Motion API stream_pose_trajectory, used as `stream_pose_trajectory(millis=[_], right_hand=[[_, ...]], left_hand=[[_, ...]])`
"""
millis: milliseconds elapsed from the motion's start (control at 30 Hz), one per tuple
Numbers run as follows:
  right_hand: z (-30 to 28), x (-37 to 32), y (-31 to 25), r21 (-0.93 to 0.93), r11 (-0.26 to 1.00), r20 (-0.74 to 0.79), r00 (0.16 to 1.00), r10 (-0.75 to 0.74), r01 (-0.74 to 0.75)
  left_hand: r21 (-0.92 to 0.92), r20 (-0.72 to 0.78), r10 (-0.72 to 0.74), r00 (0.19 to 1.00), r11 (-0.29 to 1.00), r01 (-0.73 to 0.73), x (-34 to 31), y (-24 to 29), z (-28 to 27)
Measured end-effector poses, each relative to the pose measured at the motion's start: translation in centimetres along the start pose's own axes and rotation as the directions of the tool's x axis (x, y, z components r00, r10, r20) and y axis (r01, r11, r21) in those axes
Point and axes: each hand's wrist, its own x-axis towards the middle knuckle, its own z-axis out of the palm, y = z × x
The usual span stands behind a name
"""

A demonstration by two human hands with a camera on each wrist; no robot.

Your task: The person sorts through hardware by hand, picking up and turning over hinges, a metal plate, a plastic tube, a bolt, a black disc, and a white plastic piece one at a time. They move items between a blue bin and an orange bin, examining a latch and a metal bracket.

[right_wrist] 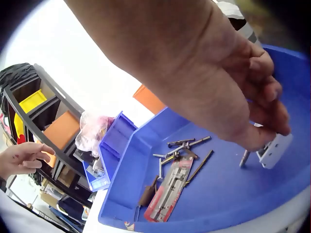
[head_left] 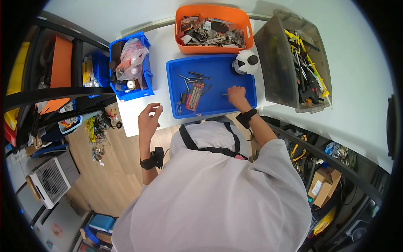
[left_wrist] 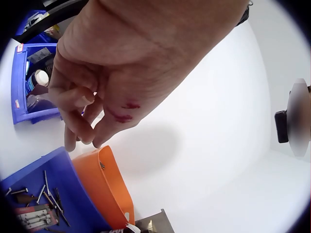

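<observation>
My right hand [head_left: 237,97] is low over the right part of the blue tray [head_left: 212,110]. In the right wrist view, its thumb and fingertips pinch a small white plate with holes [right_wrist: 275,151]; a short metal rod [right_wrist: 244,159] shows beside the plate, its upper end hidden by the thumb. Nearby in the tray lie a red-backed blister pack [right_wrist: 171,190] with metal parts, several loose bolts [head_left: 187,83] and a brown-handled piece [right_wrist: 148,194]. Over the table's front left edge hangs my left hand [head_left: 148,122], fingers loosely bent and nothing in them.
A white-wrapped bottle with a dark cap [head_left: 247,63] stands in the tray's back right corner. Behind is an orange bin [head_left: 215,49] of hardware. A blue bin [head_left: 147,86] is at left, a grey tool box [head_left: 275,63] at right. Shelves [head_left: 63,94] flank the left side.
</observation>
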Motion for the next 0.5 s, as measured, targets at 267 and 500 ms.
stream_pose_trajectory(millis=[267, 500], right_hand=[[-5.8, -2.2, 3.2, 0.413, 0.911, 0.097, 0.995, -0.019, -0.023], [-10.6, -5.7, 3.1, 0.844, 0.492, 0.013, 0.909, -0.417, 0.213]], left_hand=[[0.013, 0.013, 0.002, 1.000, 1.000, -0.002, 0.2, -0.1, 0.0], [-0.057, 0.136, 0.085, 0.987, 0.995, -0.078, 0.7, 2.0, 1.2]])
